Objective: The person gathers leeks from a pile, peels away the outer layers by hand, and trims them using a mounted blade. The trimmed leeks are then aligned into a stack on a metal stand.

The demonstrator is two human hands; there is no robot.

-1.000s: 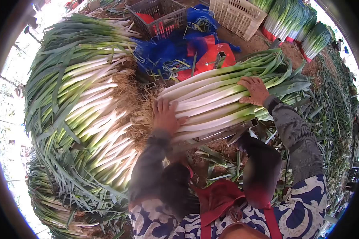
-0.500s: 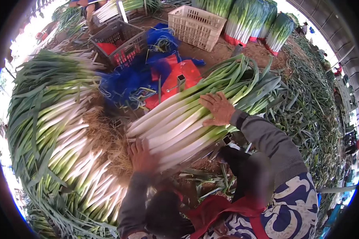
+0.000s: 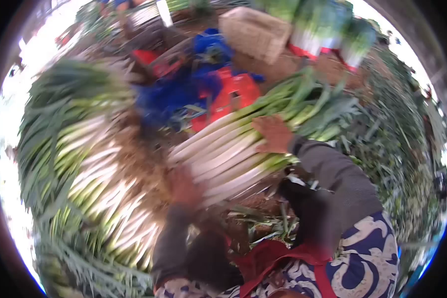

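Note:
A row of leeks (image 3: 233,149) lies side by side in front of me, white shafts toward the left and green leaves toward the upper right. My right hand (image 3: 274,134) rests flat on top of the shafts where white turns green, its fingers spread. At the lower left end of the row, my left hand (image 3: 186,188) touches the white ends. It is blurred, but its fingers look stretched out rather than wrapped round anything. Left of that hand lies a large heap of untrimmed leeks (image 3: 97,174), with brown roots (image 3: 141,159) facing the row.
Blue netting (image 3: 169,97) and red sheeting (image 3: 241,87) lie behind the row. A beige crate (image 3: 256,32) and a darker crate (image 3: 166,42) stand farther back, near upright leek bundles (image 3: 313,30). Cut leaves (image 3: 392,139) cover the ground at right.
The whole view has shifted, with things appearing slightly to the right and more blurred. Both hands keep about the same places on the leeks.

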